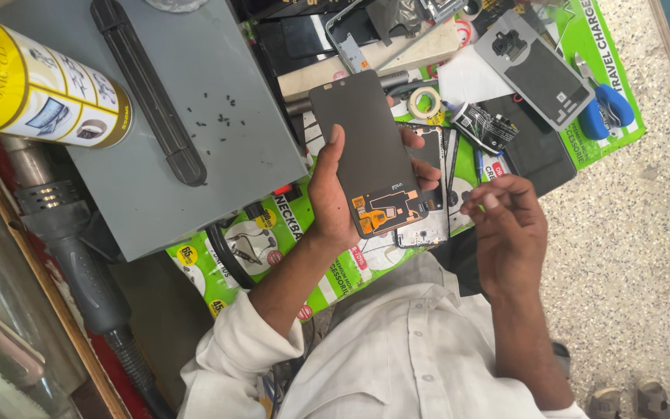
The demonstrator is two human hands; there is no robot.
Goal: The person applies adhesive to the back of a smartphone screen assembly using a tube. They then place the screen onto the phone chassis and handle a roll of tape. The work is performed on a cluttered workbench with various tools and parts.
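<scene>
Two hands work: left hand (pixel 333 203) grips the screen (pixel 372 151) (back side up); right hand (pixel 508 229) hovers nearby, fingertips (pixel 484 203) pinched, maybe on something tiny; inspection seems underway, next needs careful alignment.

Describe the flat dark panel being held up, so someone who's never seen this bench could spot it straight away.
Start at the big grey metal box on the bench; just right of it the left hand grips a thin dark rectangular screen panel. Unlike the phone back cover lying farther right, it is held up and has orange flex circuitry at its lower end.
</scene>
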